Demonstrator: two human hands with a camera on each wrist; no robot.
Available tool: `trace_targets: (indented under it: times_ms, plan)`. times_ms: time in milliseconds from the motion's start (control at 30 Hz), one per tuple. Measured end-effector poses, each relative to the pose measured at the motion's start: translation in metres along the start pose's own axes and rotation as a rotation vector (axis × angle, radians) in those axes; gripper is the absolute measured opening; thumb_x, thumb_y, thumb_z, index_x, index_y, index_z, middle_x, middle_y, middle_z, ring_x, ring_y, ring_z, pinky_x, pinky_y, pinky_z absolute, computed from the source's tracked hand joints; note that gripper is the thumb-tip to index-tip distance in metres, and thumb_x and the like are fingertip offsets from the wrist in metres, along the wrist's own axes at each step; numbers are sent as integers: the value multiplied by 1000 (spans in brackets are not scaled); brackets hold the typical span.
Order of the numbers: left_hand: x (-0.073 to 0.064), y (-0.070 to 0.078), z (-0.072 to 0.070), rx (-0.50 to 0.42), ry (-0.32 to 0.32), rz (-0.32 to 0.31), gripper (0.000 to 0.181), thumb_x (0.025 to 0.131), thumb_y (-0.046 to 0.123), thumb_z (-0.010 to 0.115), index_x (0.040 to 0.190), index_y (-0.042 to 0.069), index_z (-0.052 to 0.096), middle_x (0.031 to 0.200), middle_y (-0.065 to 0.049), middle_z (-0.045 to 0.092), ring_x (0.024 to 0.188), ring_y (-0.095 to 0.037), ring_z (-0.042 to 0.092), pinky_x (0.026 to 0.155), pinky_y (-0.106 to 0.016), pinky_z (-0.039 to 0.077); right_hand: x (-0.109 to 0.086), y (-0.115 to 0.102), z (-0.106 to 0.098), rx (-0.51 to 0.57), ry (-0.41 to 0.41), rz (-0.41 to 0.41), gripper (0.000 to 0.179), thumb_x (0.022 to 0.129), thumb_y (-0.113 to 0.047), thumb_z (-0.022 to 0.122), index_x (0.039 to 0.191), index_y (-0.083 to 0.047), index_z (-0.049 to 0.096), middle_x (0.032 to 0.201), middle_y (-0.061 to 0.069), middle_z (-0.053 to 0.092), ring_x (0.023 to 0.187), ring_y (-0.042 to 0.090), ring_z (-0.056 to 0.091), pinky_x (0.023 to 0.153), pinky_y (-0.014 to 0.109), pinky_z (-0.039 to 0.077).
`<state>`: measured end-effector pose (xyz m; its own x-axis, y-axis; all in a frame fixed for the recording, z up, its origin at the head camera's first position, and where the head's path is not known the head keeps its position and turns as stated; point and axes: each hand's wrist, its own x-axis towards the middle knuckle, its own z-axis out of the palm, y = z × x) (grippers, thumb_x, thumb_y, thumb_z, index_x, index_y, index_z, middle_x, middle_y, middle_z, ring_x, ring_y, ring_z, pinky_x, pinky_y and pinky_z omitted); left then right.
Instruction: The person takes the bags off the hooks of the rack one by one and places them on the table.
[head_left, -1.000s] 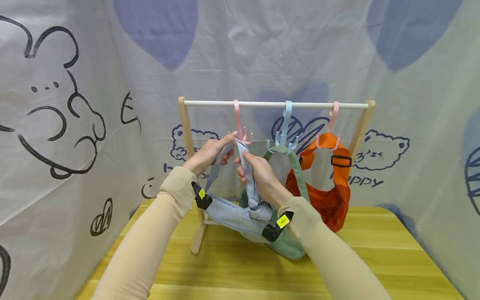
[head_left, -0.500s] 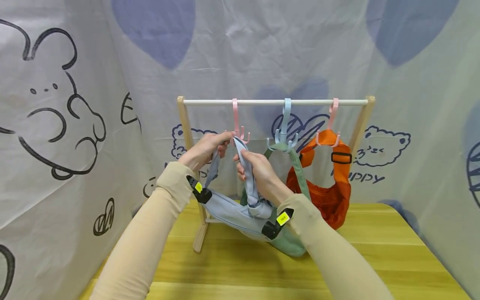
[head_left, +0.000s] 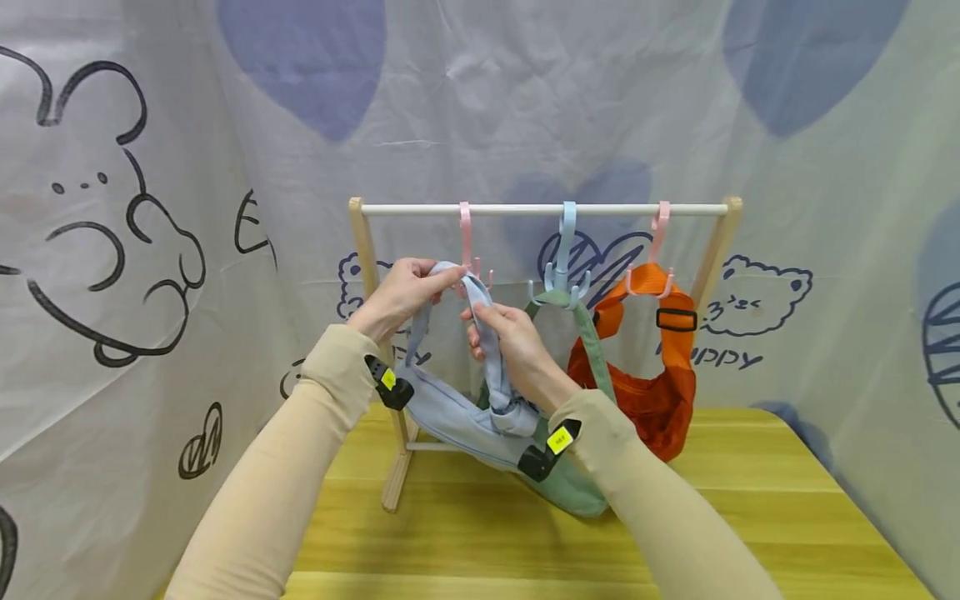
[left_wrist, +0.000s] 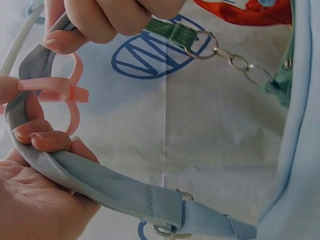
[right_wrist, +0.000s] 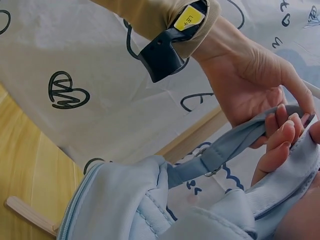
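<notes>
A light blue shoulder bag (head_left: 457, 417) hangs from its strap (head_left: 491, 350), which both hands hold up at the left pink hook (head_left: 466, 237). My left hand (head_left: 405, 293) grips the strap's left side near the top, its fingers curled around the cloth in the left wrist view. My right hand (head_left: 517, 342) pinches the other side, a little lower. In the left wrist view, the pink hook's prongs (left_wrist: 72, 92) overlap the strap's bend, with the left thumb right beside them. A metal buckle (left_wrist: 172, 231) sits lower on the strap.
A white bar (head_left: 615, 210) on a wooden stand (head_left: 716, 258) carries the hooks. From the blue middle hook (head_left: 567, 242) hangs a green bag (head_left: 573, 487), partly behind the light blue one. An orange-red bag (head_left: 660, 408) hangs from the right pink hook (head_left: 660, 225). Below is a wooden table (head_left: 765, 500).
My left hand has shifted slightly left, and more of the strap's top now shows beside its fingers. The right hand keeps its hold with little movement. The head view has shifted slightly.
</notes>
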<state>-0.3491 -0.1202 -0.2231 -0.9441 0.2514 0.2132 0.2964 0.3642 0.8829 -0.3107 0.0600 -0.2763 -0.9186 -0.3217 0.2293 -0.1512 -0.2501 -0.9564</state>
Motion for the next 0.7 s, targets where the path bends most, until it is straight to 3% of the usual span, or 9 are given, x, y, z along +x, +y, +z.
trace_targets:
  times_ms: [100,233,300,467,600,700]
  plan:
    - [-2,0,0,27,15,76,30,98,39,65,89,10,72,57,9,42,51,-10,28,53,-25,25,0,0,2,2,6,-18,26,109,-19,44,93,-10,63,63,-3,54,54,9,48,56,20,45]
    - [-4,-2,4,46,58,200,28,98,33,66,96,6,72,58,9,39,50,-8,28,51,-23,25,-1,2,2,-31,8,-61,23,109,-17,45,100,-5,62,65,-4,56,57,9,49,57,20,44]
    - [-6,-3,7,66,84,244,26,99,30,66,99,5,72,63,9,47,53,-8,32,53,-23,29,-3,3,1,-72,7,-77,23,109,-16,44,105,-1,61,66,-4,56,58,8,50,59,20,45]
    - [-12,-2,10,98,117,301,25,98,28,67,104,4,72,77,5,60,61,-10,41,61,-24,37,-8,5,-2,-171,-5,-120,26,108,-13,47,116,9,58,69,-5,59,60,6,54,61,19,48]
    - [-18,4,9,103,129,318,24,98,30,67,105,7,71,81,2,60,65,-12,43,62,-24,38,-13,7,-5,-242,-28,-166,24,105,-10,51,119,9,58,74,-6,64,64,5,61,65,21,52]
    - [-22,6,8,122,142,311,24,98,32,67,103,8,70,80,1,57,68,-14,44,63,-25,38,-19,10,-9,-307,-41,-188,22,103,-7,54,119,9,58,82,1,67,73,11,66,71,25,55]
